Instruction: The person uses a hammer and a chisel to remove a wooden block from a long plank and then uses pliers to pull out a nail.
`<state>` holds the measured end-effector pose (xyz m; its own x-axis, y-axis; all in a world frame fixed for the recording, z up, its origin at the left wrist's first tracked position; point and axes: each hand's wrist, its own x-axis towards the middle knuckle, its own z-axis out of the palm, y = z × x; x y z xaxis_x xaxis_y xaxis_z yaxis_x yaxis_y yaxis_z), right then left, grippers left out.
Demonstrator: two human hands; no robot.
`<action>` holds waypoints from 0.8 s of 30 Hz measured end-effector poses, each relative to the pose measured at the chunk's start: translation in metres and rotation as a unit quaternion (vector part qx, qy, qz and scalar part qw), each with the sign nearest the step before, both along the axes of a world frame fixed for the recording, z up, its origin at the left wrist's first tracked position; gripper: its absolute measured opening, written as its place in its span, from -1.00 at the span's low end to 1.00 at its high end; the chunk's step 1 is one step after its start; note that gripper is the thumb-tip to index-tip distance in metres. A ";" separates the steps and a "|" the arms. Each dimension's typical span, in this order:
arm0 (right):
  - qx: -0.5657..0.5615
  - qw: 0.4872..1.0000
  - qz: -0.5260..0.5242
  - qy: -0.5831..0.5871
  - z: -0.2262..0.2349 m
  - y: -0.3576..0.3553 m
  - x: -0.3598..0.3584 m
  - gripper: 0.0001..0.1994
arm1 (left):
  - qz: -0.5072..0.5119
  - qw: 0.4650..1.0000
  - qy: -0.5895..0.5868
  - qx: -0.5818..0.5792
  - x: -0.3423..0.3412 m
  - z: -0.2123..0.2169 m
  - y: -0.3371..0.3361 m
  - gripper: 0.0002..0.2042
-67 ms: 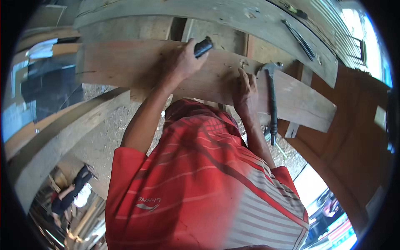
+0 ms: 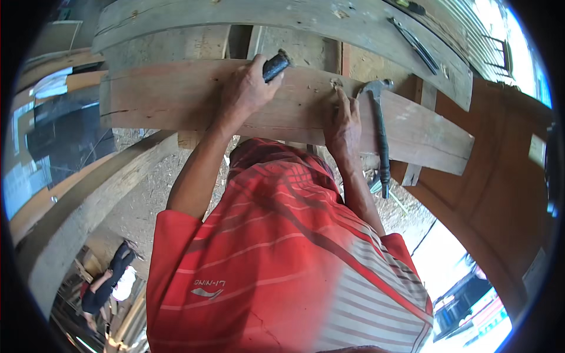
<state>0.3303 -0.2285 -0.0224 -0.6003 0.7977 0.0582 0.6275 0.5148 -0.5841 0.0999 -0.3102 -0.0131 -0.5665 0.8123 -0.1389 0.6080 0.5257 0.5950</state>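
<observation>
My left hand (image 2: pixel 242 88) is closed around a thick dark cylindrical handle (image 2: pixel 275 66) with a frayed, worn end, likely a chisel; any blade is hidden by the hand. It rests over a reddish-brown wooden plank (image 2: pixel 170 94) lying crosswise in front of me. Farther right on that plank, my right hand (image 2: pixel 342 123) has its fingers stretched forward, with the fingertips at a small rough spot with wood chips (image 2: pixel 336 83). Nothing shows in its grasp. Just right of it lies a claw hammer (image 2: pixel 381 129), its dark handle reaching past the plank's near edge.
Beyond the plank runs a second, greyish board (image 2: pixel 282 15) with a dark slim metal tool (image 2: pixel 415 47) on it. A brown panel (image 2: pixel 494 159) stands at the right. At the left a thick beam (image 2: pixel 100 182) slants toward me. Another person (image 2: pixel 112 282) is at the lower left.
The view has shifted slightly. My right fingertips are a little closer to the chipped spot; the left hand keeps its hold on the dark handle.
</observation>
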 end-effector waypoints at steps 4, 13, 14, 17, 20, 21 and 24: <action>0.000 1.000 -0.010 -0.022 -0.002 -0.003 0.007 -0.56 | -0.022 1.000 -0.010 0.015 0.003 -0.007 0.002 -0.61; 0.029 0.995 -0.098 -0.007 0.003 -0.005 -0.006 -0.62 | -0.067 0.996 -0.053 0.006 -0.014 -0.013 -0.001 -0.59; 0.057 0.986 -0.155 0.002 -0.001 -0.002 -0.004 -0.63 | -0.071 0.996 -0.059 0.004 -0.015 -0.014 -0.001 -0.58; 0.202 0.953 -0.217 -0.066 0.010 0.014 0.020 -0.57 | -0.077 0.994 -0.080 0.003 -0.020 -0.017 0.000 -0.58; 0.144 0.950 -0.244 -0.130 0.002 0.027 0.062 -0.57 | -0.079 0.990 -0.118 0.017 -0.024 -0.019 0.003 -0.58; 0.091 0.954 -0.249 -0.140 -0.002 0.029 0.075 -0.58 | -0.079 0.988 -0.134 0.021 -0.025 -0.016 0.004 -0.58; 0.073 0.962 -0.198 -0.175 0.002 0.025 0.087 -0.64 | -0.092 0.987 -0.132 0.020 -0.033 -0.014 0.006 -0.58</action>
